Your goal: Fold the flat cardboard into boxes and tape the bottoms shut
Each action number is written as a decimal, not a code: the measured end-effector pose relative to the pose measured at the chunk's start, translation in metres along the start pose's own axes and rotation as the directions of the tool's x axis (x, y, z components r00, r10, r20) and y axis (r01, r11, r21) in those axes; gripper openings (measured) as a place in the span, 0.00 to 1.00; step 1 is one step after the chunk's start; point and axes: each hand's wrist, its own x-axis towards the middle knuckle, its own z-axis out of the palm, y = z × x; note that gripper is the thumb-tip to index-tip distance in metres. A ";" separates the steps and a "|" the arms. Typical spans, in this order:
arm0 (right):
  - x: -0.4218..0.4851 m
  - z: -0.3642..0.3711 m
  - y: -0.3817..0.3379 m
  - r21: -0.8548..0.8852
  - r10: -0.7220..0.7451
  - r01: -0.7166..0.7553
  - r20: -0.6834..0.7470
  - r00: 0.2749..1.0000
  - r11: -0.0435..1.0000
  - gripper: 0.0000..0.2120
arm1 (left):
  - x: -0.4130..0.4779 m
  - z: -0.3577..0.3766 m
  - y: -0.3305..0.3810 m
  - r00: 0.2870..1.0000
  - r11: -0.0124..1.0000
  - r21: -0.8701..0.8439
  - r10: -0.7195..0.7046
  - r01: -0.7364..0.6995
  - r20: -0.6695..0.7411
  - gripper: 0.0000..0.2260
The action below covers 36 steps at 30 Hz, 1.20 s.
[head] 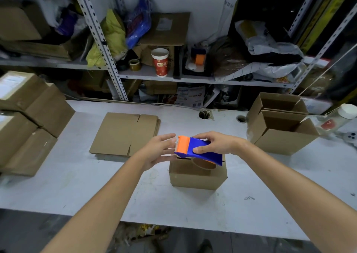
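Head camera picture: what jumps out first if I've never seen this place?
The bright blue and orange tape dispenser stands out, gripped by the right hand above a small cardboard box on the white table. The left hand is open beside its orange end. Behind lies a stack of flat cardboard.

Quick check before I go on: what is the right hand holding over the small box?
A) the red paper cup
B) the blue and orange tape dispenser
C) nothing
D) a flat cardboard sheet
B: the right hand grips the blue and orange tape dispenser just above the small box.
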 end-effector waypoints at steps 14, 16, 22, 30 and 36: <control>0.011 0.001 -0.010 -0.141 -0.014 0.022 0.059 0.998 0.990 0.28 | 0.018 0.002 -0.012 0.987 0.993 0.100 -0.047 0.063 -0.155 0.07; 0.015 0.001 -0.015 -0.192 -0.005 0.016 0.058 0.998 0.981 0.29 | 0.021 -0.003 -0.014 0.977 0.986 0.161 -0.004 0.039 -0.214 0.04; 0.006 -0.018 -0.003 -0.326 0.068 -0.053 0.035 0.997 0.944 0.27 | 0.022 -0.049 -0.025 0.925 0.997 0.073 0.006 0.024 -0.380 0.04; 0.017 -0.005 -0.011 -0.389 0.085 -0.066 0.032 0.996 0.919 0.29 | 0.020 -0.058 -0.044 0.940 0.998 0.046 -0.027 0.045 -0.339 0.08; 0.015 -0.006 -0.004 -0.367 0.088 -0.073 0.025 0.996 0.927 0.30 | 0.018 -0.050 -0.054 0.933 0.998 0.024 -0.040 0.052 -0.357 0.21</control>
